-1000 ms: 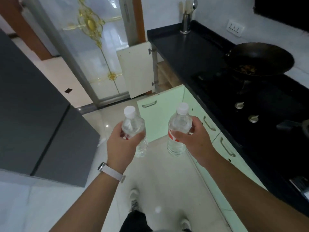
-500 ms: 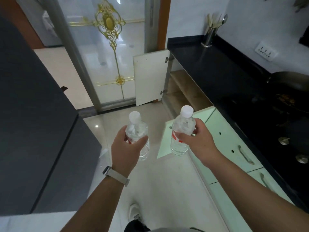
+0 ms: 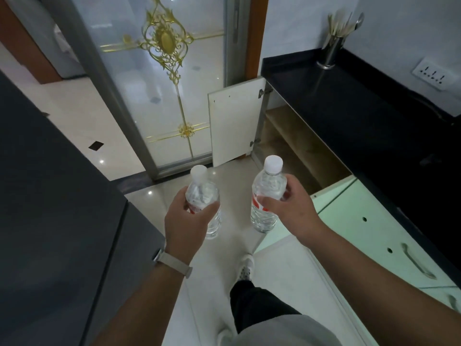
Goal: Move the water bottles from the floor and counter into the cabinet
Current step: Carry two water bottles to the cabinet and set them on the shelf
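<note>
Nearest me, one dark-trousered leg [image 3: 252, 305] and a pale shoe [image 3: 245, 267] step over the tiled floor [image 3: 282, 275]; both forearms reach forward from the bottom of the view, the left one wearing a light watch band [image 3: 172, 264]. My left hand [image 3: 185, 223] is curled round the middle of the left bottle [image 3: 203, 196], grip closed on it, thumb across the front; my right hand [image 3: 290, 207] is wrapped round the right bottle [image 3: 267, 193] from the side, grip closed, fingers over the red label. Two bottles in all — both clear, white-capped, roughly upright, held above the floor and apart from each other. To the right runs a row of pale green cabinet doors [image 3: 369, 228] with metal handles; beyond them the open cabinet [image 3: 296, 143] shows two bare wooden shelves, its one white door [image 3: 235, 123] swung wide. Above lies the black counter [image 3: 349, 113]; one steel utensil holder [image 3: 331, 52] stands at its far end — a frosted glass door [image 3: 159, 78] with gold ornament closes the view.
</note>
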